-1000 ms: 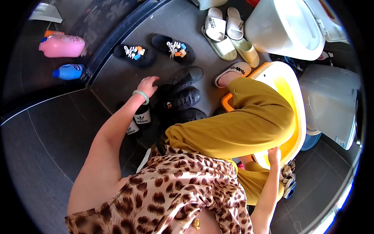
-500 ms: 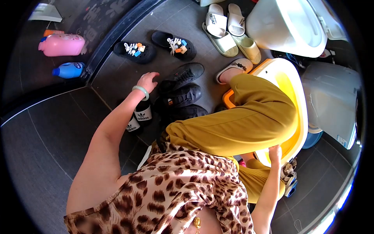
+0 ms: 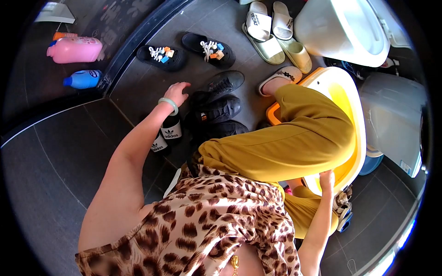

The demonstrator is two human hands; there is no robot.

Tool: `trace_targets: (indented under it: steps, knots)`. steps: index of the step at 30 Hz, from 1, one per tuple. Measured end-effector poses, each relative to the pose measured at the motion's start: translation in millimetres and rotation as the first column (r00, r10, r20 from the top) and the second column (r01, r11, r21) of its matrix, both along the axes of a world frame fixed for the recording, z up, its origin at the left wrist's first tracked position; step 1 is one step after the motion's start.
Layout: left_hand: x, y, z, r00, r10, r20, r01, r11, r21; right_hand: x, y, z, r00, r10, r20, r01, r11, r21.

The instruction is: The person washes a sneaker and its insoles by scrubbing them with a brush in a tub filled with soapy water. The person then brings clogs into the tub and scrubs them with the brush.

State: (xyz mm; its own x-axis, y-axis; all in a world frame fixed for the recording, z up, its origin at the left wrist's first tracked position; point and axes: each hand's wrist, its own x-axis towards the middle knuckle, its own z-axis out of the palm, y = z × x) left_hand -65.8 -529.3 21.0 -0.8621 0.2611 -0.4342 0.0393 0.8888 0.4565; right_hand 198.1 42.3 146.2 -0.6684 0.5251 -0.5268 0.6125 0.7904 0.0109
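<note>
My left hand, with a pale green bangle at its wrist, hovers over the floor with fingers loosely apart and nothing in them. Beside it lie dark shoes, and under the wrist are black slippers with white adidas straps. My right hand is closed at the near end of a white and yellow basin, close to the mustard trousers. What its fingers grip is hidden.
Black clogs with charms lie ahead, near pale slides. A white lidded bin and a grey translucent box stand at right. Pink and blue bottles are at left, beyond a dark raised edge.
The view has shifted slightly, so the shoes and slides sit higher and a little further right. Both hands keep nearly the same pose.
</note>
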Motion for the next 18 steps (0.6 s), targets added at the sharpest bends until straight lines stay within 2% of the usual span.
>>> trace_targets:
  steps: [2,4,10,18]
  knots:
    - [0,-2,-4,1.000,-0.004,-0.012,0.004,1.000,0.001,2,2,-3,0.998,0.014,-0.063,-0.014,1.000,-0.003]
    - [-1,-1,-1,0.998,0.024,0.066,-0.025,1.000,0.013,1,2,-2,0.999,0.016,-0.043,-0.017,1.000,-0.006]
    - [1,1,5,1.000,0.002,0.001,-0.002,1.000,-0.018,-5,-7,3,0.998,0.004,-0.061,-0.005,1.000,-0.018]
    - [1,0,5,1.000,-0.005,0.006,0.005,1.000,-0.019,-3,-6,1,0.999,-0.003,-0.034,0.003,1.000,-0.001]
